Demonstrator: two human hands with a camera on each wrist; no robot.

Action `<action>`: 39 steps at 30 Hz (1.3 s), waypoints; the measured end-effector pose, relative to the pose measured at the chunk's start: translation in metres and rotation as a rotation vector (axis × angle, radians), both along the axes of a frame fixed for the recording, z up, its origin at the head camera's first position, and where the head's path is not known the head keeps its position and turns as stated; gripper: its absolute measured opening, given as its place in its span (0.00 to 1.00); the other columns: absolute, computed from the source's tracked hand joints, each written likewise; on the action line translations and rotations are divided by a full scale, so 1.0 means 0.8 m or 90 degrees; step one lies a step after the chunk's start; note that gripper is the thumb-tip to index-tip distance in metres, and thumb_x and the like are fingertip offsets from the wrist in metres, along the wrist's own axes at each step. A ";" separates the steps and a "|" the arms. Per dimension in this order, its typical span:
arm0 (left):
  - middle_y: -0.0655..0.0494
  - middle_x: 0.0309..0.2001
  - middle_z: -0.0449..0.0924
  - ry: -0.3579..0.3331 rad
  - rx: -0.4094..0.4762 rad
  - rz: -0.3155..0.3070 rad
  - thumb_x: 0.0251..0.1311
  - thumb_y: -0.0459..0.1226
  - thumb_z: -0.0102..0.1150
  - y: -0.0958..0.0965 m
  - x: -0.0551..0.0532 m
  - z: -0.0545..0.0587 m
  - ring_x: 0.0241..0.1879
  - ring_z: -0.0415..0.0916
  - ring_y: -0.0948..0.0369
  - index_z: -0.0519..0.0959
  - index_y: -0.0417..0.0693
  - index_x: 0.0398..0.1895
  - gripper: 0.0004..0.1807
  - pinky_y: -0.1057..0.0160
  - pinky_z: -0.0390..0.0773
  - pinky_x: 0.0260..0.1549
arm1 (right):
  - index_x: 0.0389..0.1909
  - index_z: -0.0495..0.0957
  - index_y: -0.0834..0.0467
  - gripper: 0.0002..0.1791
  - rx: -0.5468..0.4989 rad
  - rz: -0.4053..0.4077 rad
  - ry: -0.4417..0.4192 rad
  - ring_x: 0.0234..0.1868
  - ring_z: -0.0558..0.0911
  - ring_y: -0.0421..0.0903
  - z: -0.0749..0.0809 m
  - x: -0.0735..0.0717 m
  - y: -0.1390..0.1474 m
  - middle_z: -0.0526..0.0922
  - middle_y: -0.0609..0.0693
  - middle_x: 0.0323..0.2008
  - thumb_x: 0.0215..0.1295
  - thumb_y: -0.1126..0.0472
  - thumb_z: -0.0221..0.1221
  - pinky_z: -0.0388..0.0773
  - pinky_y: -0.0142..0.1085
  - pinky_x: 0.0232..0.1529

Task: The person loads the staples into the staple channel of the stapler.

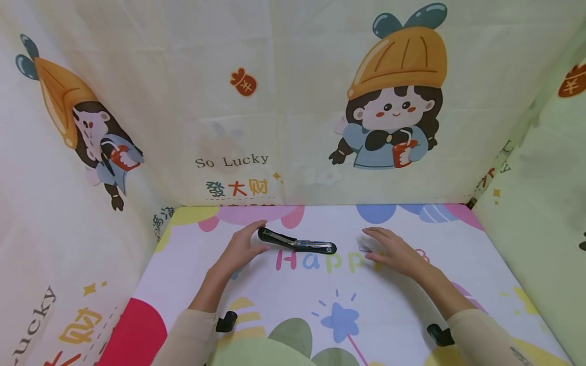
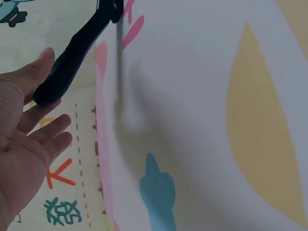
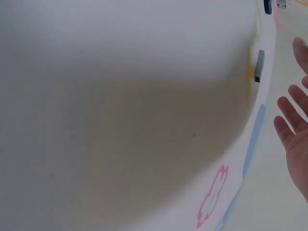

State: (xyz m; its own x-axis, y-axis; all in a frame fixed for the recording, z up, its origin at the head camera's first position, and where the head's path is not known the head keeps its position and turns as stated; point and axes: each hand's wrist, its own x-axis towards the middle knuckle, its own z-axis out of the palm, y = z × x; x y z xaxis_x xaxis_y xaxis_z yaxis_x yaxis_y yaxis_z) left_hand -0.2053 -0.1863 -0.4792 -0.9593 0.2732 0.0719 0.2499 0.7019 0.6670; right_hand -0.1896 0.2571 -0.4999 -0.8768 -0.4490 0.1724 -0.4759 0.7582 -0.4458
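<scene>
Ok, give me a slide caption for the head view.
Left hand at one end of an opened black stapler, right hand near a small grey strip.

I have wide room to slide over the near half of the table (image 1: 284, 295), with the left sleeve (image 1: 189, 330) and the right sleeve (image 1: 480, 330) on its 2 sides. The unfolded stapler (image 1: 297, 244) blocks the way across the far half, and its left end is right at the left hand (image 1: 238, 251), so that side is tight. Past its right end I see a gap before the right hand (image 1: 396, 251), but a small grey strip (image 3: 260, 66) lies in it. I could squeeze along between the stapler and the far wall (image 1: 297, 127).
</scene>
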 end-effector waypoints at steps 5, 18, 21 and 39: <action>0.45 0.66 0.79 -0.006 0.044 0.016 0.58 0.31 0.74 0.005 -0.005 -0.006 0.70 0.71 0.47 0.71 0.44 0.73 0.37 0.44 0.72 0.69 | 0.68 0.74 0.64 0.36 -0.021 -0.003 0.013 0.66 0.76 0.66 -0.006 -0.005 0.000 0.78 0.63 0.64 0.60 0.57 0.74 0.73 0.62 0.65; 0.48 0.60 0.82 -0.058 0.156 0.072 0.63 0.28 0.68 0.013 -0.009 -0.015 0.59 0.82 0.47 0.74 0.44 0.70 0.31 0.52 0.83 0.57 | 0.63 0.79 0.63 0.30 -0.069 -0.012 -0.019 0.53 0.85 0.56 -0.023 -0.017 0.001 0.84 0.57 0.57 0.61 0.59 0.73 0.83 0.54 0.55; 0.48 0.60 0.82 -0.072 0.176 0.084 0.63 0.27 0.68 0.013 -0.010 -0.017 0.57 0.83 0.46 0.74 0.44 0.69 0.31 0.53 0.84 0.56 | 0.61 0.80 0.63 0.28 -0.081 -0.008 -0.023 0.51 0.85 0.53 -0.028 -0.020 0.000 0.86 0.55 0.54 0.61 0.59 0.73 0.83 0.52 0.54; 0.43 0.64 0.79 -0.103 0.200 0.113 0.63 0.28 0.69 0.015 -0.010 -0.017 0.59 0.82 0.44 0.77 0.42 0.66 0.27 0.51 0.83 0.57 | 0.41 0.84 0.58 0.13 -0.064 -0.029 -0.012 0.36 0.76 0.40 -0.048 -0.027 -0.010 0.80 0.47 0.37 0.58 0.62 0.75 0.78 0.34 0.39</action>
